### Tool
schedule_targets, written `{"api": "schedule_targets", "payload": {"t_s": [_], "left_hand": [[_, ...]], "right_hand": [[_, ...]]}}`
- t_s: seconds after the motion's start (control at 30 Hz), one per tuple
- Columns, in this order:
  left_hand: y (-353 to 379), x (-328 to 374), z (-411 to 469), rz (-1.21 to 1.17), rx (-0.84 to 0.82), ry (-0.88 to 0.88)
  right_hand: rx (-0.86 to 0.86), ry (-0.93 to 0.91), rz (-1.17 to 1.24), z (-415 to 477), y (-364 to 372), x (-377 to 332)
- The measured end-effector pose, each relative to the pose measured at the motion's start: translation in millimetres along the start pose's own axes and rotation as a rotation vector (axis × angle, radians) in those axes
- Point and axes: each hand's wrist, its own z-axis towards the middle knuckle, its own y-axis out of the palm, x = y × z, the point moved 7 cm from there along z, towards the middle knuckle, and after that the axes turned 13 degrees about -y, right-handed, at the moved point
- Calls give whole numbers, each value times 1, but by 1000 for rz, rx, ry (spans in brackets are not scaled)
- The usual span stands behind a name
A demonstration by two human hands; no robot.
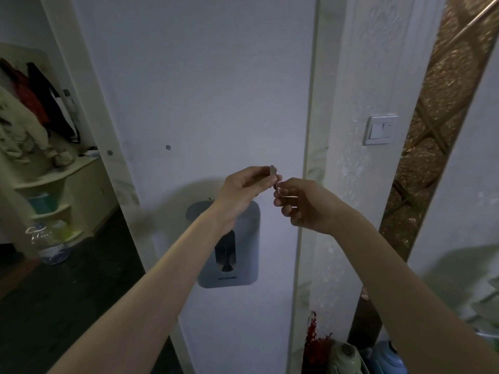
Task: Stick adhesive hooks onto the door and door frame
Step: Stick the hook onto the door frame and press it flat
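Observation:
A white door [205, 85] fills the middle of the head view, with its pale door frame [314, 125] running down the right side. Both my hands are raised in front of the door at mid height. My left hand [243, 194] pinches a small flat adhesive hook [273, 174] by its edge, seen nearly edge-on. My right hand [302, 205] meets it from the right, its fingertips closed on the lower part of the same hook. Whether a backing film is on it I cannot tell.
A grey wall-mounted box [247, 252] hangs on the door below my hands. A light switch [380, 130] sits on the wall right of the frame. At left are shelves [51, 179] with clothes and a water bottle [52, 248]. Red branches [314, 344] stand at the bottom.

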Motion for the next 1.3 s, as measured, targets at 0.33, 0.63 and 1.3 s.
{"api": "schedule_targets", "payload": {"t_s": [0.33,0.63,1.3], "left_hand": [[34,11,21,62,-93,28],[66,15,42,70,-110,-9],[87,17,110,263,326,-1]], "right_hand": [[59,-17,14,-6,-36,-6],[132,-174,41,-3,-70,-16],[366,-304,-90,44,-122,-24]]}}
